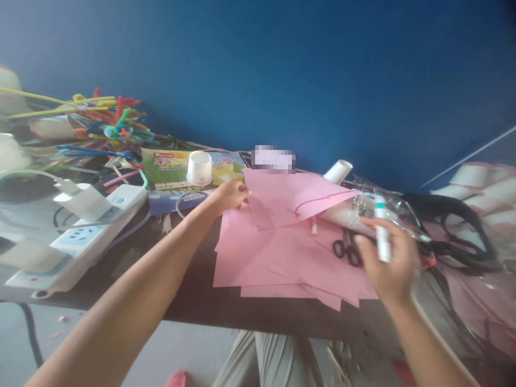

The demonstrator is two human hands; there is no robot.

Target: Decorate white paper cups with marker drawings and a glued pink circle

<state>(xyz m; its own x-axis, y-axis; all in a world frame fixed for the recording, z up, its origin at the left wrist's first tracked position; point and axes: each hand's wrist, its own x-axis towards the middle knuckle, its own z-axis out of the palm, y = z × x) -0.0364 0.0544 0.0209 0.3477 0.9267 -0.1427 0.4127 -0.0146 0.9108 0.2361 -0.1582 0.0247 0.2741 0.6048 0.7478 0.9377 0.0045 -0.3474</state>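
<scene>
My left hand [234,195] is closed at the left edge of a pink paper sheet [278,199], its fingertips pinching the paper. This sheet lies over several more pink sheets [258,269] and has a curved line on its right part. My right hand [389,263] holds a white glue stick or marker [382,231] with a green band, upright between thumb and fingers. Black-handled scissors [346,251] lie on the pink paper just left of my right hand. A stack of paper cups [346,217] rests beside them, partly under the lifted sheet corner.
A white cup [200,167] stands on a colored paper pack [169,183]. On the left are a power strip [80,234] and colorful pipe cleaners [116,123]. More cups [475,183] and a black strap-like object [459,207] lie at right. A blue wall rises behind.
</scene>
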